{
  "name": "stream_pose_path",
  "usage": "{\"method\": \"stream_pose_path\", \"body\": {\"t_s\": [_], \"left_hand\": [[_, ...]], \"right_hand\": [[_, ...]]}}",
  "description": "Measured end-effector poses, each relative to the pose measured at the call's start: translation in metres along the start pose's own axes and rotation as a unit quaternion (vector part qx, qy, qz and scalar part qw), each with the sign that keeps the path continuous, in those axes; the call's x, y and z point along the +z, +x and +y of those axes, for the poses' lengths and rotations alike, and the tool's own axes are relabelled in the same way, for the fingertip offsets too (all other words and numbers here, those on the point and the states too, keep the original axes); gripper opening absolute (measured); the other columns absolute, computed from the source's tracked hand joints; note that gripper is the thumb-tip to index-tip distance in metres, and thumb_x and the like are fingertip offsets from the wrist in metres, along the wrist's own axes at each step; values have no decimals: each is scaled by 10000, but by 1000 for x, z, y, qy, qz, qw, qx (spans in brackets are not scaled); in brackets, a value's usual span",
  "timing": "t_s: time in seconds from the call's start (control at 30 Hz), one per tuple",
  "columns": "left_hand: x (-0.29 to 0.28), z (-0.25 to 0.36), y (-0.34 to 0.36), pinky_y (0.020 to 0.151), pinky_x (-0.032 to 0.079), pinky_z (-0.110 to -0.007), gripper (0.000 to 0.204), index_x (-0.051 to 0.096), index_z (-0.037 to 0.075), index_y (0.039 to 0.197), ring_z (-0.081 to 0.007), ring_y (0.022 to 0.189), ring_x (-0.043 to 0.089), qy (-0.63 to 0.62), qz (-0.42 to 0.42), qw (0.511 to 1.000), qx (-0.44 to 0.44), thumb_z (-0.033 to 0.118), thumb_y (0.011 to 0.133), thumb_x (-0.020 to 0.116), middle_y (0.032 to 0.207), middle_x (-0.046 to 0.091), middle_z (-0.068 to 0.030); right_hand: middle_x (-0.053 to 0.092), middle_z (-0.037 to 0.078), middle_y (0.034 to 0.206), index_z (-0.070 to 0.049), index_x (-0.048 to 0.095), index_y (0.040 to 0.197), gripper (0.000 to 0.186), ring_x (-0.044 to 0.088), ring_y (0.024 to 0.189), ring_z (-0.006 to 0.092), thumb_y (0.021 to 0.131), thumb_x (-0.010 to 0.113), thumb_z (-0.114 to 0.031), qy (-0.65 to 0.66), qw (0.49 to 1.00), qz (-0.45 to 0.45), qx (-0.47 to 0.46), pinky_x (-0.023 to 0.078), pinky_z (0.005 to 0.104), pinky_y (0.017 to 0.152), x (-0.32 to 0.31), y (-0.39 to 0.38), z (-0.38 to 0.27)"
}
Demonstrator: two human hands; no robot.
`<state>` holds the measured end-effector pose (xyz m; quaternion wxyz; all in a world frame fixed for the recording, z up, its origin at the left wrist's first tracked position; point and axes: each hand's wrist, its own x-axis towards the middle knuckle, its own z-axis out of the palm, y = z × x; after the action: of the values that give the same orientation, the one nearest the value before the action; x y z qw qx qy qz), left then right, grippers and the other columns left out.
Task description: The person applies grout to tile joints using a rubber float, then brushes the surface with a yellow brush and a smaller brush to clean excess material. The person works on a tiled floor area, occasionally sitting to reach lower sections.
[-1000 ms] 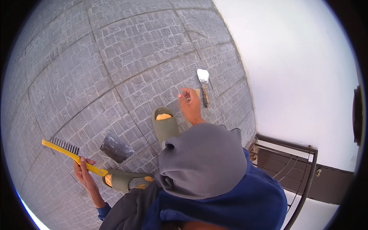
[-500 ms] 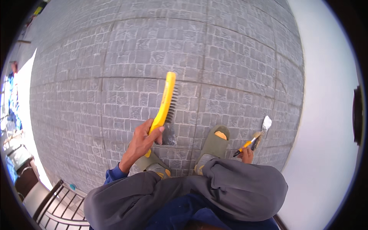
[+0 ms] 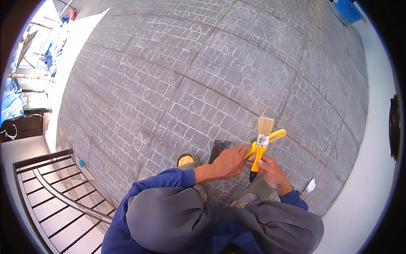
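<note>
My left hand (image 3: 229, 163) is closed around a yellow wire brush (image 3: 277, 135), whose far end points up and to the right. Against the same hand is a dark flat blade (image 3: 221, 148); how it is held is hidden. My right hand (image 3: 272, 172) pinches a paintbrush (image 3: 261, 153) upright, its pale bristles up and the black tip of its yellow handle down. The paintbrush crosses in front of the wire brush, and both hands are close together. To the right, a white-smeared tool (image 3: 309, 187) lies on the paving, partly behind my right sleeve.
Grey stone-patterned paving (image 3: 182, 97) spreads ahead. A white wall (image 3: 355, 178) runs along the right, with a blue container (image 3: 347, 12) at the far right. Dark metal railing (image 3: 63, 194) stands at the left. My sandalled feet are beneath my hands.
My left hand has carried the wire brush rightward and tilted it. My right hand has lifted the paintbrush from near the floor, bringing it upright beside the left. The view has turned.
</note>
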<state>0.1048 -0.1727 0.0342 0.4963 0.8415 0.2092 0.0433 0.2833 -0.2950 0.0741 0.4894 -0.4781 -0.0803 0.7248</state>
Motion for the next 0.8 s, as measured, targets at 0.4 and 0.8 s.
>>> {"method": "stream_pose_path", "body": {"t_s": [0.4, 0.8], "left_hand": [[-20, 0, 7, 1030, 358, -486, 633, 419, -9, 1382, -337, 1274, 434, -139, -65, 985, 72, 208, 843, 669, 1391, 437, -198], [-44, -8, 10, 892, 510, -330, 302, 495, 6, 1242, -154, 1030, 623, -450, -25, 889, -73, 225, 1042, 550, 1144, 652, -117]], "right_hand": [[664, 95, 1162, 34, 640, 1221, 322, 609, 1095, 186, 999, 615, -198, -61, 977, 129, -156, 447, 331, 1001, 10, 29, 14], [667, 97, 1043, 23, 717, 1119, 249, 621, 951, 165, 970, 644, -164, -242, 891, 242, -300, 485, 294, 826, 11, 27, 11]]}}
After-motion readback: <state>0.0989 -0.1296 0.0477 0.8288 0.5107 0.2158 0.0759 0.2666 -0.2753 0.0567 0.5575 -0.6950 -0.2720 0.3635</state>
